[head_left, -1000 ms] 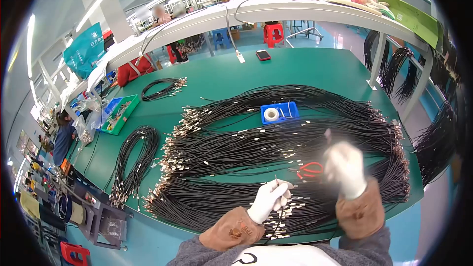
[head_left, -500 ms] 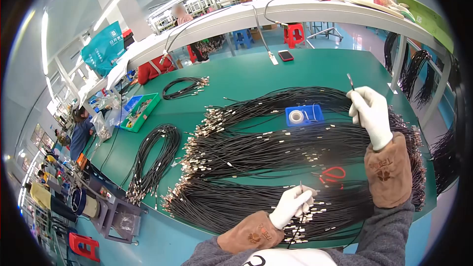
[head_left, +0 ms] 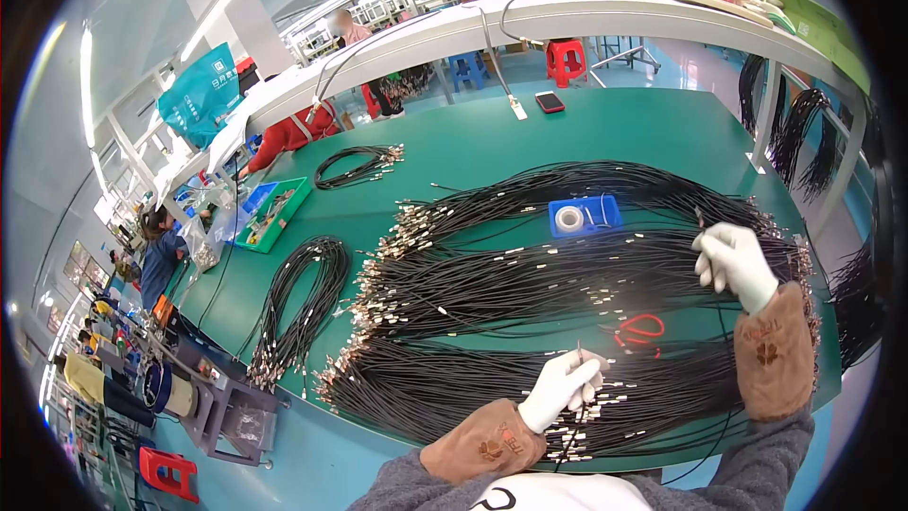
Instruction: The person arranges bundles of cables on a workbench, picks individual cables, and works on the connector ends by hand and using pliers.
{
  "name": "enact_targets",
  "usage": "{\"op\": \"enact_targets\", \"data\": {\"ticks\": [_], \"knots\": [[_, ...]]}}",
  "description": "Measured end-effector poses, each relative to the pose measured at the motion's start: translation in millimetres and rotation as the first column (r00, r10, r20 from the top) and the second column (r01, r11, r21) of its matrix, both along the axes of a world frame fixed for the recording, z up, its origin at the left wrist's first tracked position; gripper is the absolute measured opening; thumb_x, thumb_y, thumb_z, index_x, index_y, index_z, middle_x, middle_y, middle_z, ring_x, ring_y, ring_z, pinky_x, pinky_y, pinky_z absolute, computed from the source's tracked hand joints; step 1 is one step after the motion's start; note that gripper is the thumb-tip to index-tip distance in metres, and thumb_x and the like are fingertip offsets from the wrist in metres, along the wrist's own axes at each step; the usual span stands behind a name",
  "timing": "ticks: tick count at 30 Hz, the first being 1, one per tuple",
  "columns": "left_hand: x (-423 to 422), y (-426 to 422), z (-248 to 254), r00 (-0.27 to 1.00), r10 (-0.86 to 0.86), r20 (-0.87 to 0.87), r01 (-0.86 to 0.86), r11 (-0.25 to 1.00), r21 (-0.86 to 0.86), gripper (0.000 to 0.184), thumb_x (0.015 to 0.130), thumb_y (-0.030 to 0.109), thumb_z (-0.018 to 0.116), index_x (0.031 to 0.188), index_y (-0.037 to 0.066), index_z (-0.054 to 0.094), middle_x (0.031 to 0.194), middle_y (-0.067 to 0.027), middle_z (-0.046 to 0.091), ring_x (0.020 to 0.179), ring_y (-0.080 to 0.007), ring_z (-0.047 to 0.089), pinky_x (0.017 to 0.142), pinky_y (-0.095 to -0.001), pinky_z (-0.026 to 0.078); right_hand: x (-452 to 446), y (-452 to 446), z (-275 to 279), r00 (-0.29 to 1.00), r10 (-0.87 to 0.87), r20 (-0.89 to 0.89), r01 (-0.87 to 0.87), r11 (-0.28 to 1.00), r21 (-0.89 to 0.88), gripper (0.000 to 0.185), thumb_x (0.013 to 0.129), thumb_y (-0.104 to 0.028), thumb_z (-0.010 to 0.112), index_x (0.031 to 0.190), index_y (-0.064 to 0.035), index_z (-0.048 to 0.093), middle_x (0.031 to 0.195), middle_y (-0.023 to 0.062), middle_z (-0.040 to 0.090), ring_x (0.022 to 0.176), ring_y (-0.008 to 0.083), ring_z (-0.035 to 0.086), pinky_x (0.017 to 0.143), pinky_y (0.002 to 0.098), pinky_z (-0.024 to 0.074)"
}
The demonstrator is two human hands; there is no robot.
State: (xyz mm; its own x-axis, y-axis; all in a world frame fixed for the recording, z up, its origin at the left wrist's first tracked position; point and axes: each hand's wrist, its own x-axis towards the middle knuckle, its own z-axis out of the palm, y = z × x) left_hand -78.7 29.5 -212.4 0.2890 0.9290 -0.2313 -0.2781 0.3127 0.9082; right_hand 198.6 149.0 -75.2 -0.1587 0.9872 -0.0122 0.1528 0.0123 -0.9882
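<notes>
My left hand (head_left: 562, 390), in a white glove, pinches a thin black cable whose metal tip pokes up past the fingers. Below it lies the nearest bundle of black cables (head_left: 445, 393), with white tags around the wrist area. My right hand (head_left: 738, 265), also gloved, has its fingers closed on a black cable near its metal end, over the right part of the middle bundle (head_left: 463, 289). A third bundle (head_left: 558, 178) curves behind. Between the bundles sit a small blue tray (head_left: 610, 224) with a white roll in it, and a red loop (head_left: 643, 326).
On the green table (head_left: 454, 142) are a coiled cable bundle (head_left: 333, 180), another looped bundle (head_left: 274, 308), a green bin (head_left: 301, 197) of small parts, and a phone (head_left: 549, 102). A white shelf (head_left: 567, 11) spans the back. Cables hang at right; other people are at left.
My right hand has moved down and to the right, lowering the cable end towards the bundle. My left hand stays nearly in place. A person in red behind the shelf has shifted.
</notes>
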Motion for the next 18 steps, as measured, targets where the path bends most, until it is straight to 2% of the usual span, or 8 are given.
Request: {"op": "enact_targets", "data": {"ticks": [4,8,13,18], "knots": [[2,5,1,1.000,-0.004,-0.004,0.004,1.000,0.025,0.023,0.096,0.018,0.054,0.106,-0.001,0.063,0.077,-0.0042,0.064,0.051,-0.0030,0.053,0.038,-0.0129,0.034,-13,-32,2,0.997,0.079,0.016,-0.078,0.996,-0.050,0.022,0.091,-0.014,0.055,0.097,0.0064,0.060,0.065,0.0107,0.064,0.045,0.0111,0.055,0.034,0.0169,0.0364],[1,4,0,0.999,-0.003,-0.039,0.004,1.000,0.024,0.023,0.097,0.018,0.054,0.106,0.000,0.063,0.077,-0.0040,0.064,0.051,-0.0030,0.052,0.038,-0.0129,0.034,-24,-63,-4,0.984,0.118,-0.134,-0.138,0.979,-0.151,0.022,0.090,-0.014,0.055,0.096,0.0072,0.060,0.065,0.0121,0.065,0.043,0.0112,0.054,0.033,0.0167,0.0351],[2,5,0,0.999,-0.006,-0.048,0.007,1.000,0.025,0.022,0.097,0.019,0.054,0.106,0.000,0.064,0.077,-0.0038,0.064,0.050,-0.0029,0.052,0.038,-0.0132,0.033,-43,-96,-17,0.970,0.169,-0.176,-0.209,0.947,-0.243,0.020,0.091,-0.011,0.055,0.098,0.0073,0.060,0.066,0.0130,0.066,0.042,0.0119,0.054,0.033,0.0166,0.0336],[2,4,3,1.000,-0.012,-0.025,0.014,0.999,0.049,0.023,0.097,0.020,0.054,0.104,0.001,0.064,0.077,-0.0037,0.065,0.050,-0.0029,0.051,0.038,-0.0134,0.033,-51,-104,-35,0.957,0.164,-0.239,-0.226,0.938,-0.262,0.018,0.090,-0.008,0.055,0.099,0.0077,0.059,0.067,0.0134,0.066,0.044,0.0120,0.055,0.034,0.0163,0.0346]]}}
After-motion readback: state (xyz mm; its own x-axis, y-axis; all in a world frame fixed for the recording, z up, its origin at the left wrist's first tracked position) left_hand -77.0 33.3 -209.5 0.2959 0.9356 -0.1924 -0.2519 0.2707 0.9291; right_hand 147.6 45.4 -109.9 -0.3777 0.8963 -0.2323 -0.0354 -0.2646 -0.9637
